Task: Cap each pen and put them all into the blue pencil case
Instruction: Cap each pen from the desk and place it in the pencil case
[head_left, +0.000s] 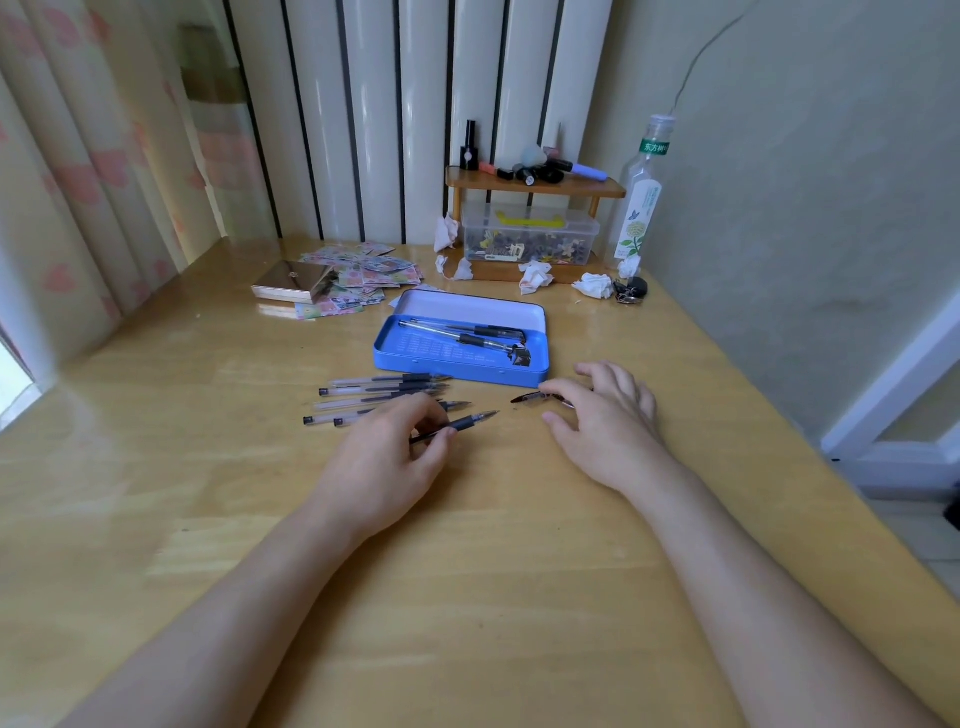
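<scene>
Left hand (395, 457) pinches 1 uncapped pen (460, 423); right hand (605, 415) seemingly grips a cap (535, 399).

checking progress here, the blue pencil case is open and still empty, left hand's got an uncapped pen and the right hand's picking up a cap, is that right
Not quite: the blue pencil case is open but not empty. The head view shows two capped pens lying inside it. The rest holds: the left hand holds an uncapped pen, and the right hand is on a cap.
</scene>
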